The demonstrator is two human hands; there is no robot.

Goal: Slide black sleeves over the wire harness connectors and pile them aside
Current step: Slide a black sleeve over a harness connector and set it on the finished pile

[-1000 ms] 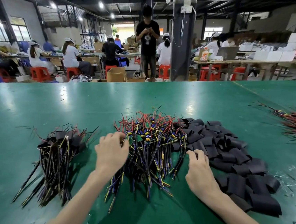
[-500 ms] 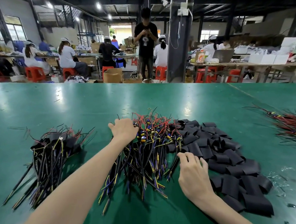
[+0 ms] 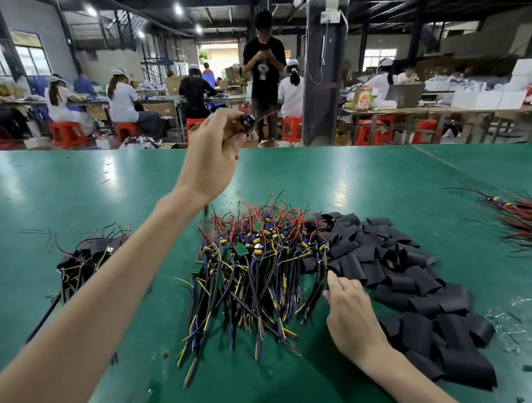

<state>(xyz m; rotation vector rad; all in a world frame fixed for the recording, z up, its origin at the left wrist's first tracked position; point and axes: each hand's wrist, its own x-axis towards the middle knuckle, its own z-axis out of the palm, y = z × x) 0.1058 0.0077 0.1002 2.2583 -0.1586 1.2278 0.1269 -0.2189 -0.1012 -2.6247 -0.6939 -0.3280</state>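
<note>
Head: green table [image 3: 390, 188], black sleeves [image 3: 413, 282], workers [image 3: 122, 101] beyond.

Head camera looks forward and down, near the green table [image 3: 61, 196]

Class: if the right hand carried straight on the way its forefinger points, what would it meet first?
Probably a black sleeve at the sleeve pile's left edge, just beyond the right hand; the harness pile lies close beside it, so depth leaves some doubt.
</note>
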